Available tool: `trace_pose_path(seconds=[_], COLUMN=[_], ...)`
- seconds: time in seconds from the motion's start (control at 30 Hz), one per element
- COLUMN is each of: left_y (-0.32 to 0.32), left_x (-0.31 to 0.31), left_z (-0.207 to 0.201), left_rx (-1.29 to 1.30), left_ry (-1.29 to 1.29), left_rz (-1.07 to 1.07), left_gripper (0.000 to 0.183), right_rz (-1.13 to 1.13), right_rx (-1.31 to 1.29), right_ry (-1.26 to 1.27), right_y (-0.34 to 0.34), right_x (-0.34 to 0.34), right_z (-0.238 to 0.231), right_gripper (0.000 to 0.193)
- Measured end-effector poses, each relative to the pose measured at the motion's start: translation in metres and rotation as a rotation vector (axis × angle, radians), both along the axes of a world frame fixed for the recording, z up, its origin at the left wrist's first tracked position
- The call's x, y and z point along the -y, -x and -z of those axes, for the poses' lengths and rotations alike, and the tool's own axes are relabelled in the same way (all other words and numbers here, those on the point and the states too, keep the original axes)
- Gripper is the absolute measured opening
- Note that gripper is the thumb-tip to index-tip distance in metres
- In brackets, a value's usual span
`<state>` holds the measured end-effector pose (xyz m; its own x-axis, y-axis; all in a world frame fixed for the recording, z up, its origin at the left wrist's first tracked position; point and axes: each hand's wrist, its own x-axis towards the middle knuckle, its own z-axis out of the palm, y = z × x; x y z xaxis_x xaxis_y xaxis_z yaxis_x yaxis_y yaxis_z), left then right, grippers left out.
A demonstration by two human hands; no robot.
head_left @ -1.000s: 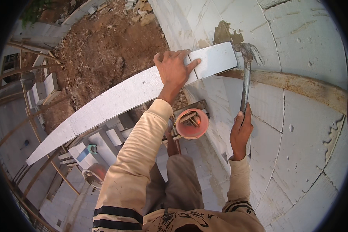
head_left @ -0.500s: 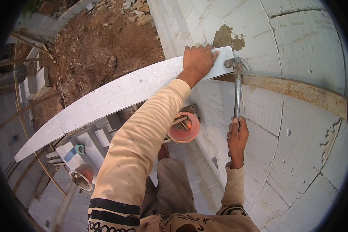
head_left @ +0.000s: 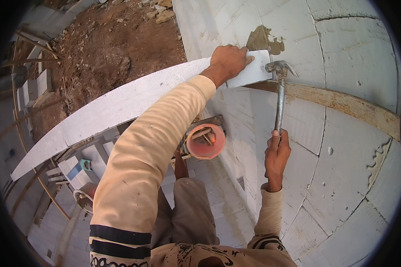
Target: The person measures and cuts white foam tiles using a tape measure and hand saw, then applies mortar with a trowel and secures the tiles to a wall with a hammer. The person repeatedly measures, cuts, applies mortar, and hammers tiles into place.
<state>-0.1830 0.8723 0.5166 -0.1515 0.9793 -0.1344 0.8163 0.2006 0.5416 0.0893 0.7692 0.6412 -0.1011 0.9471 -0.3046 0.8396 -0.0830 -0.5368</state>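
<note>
Below the hands, near the wall's foot, a round orange bucket (head_left: pixel 205 141) sits on a ledge with a few pale sticks or tool handles lying inside it; what else it holds is too small to tell. Farther left and lower, a second round tub (head_left: pixel 85 196) shows only part of its rim, its contents hidden by the sleeve. Beside it lie pale blocks, one carrying a blue patch (head_left: pixel 77 170); no print can be made out. Up at the far end, the left hand (head_left: pixel 227 62) lies flat with fingers spread on the right end of a long white board (head_left: pixel 120 107), pressing it against the grey block wall (head_left: pixel 343 44). The board runs down and leftward past brown soil (head_left: pixel 111 49). The right hand (head_left: pixel 276 153) is wrapped tight around the handle of a hammer (head_left: pixel 279 95), whose head touches the board's right end, just above a rough plank (head_left: pixel 343 107) fixed across the wall. A smear of mortar (head_left: pixel 263 41) sits above the board.
</note>
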Motion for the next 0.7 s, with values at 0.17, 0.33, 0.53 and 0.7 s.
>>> trace_pose_path(seconds=[0.17,0.33,0.53,0.7], left_y=[0.003,0.005,0.006,0.004], left_x=[-0.001,-0.005,-0.003,0.000], left_z=[0.003,0.005,0.002,-0.003], left_rx=[0.016,0.017,0.004,-0.064], left_ry=[-0.026,-0.027,-0.016,-0.006], left_rz=[0.030,0.043,0.064,0.051], left_gripper=[0.055,0.055,0.055,0.056], right_rz=[-0.015,0.040,-0.124,-0.034], right_rx=[-0.120,0.028,-0.055,-0.089], right_ry=[-0.173,-0.004,-0.178,0.011], right_y=[-0.001,-0.002,-0.012,-0.007], right_x=[0.000,-0.003,0.004,0.008], right_z=[-0.001,0.022,0.035,0.040], right_gripper=[0.035,0.030,0.032,0.031])
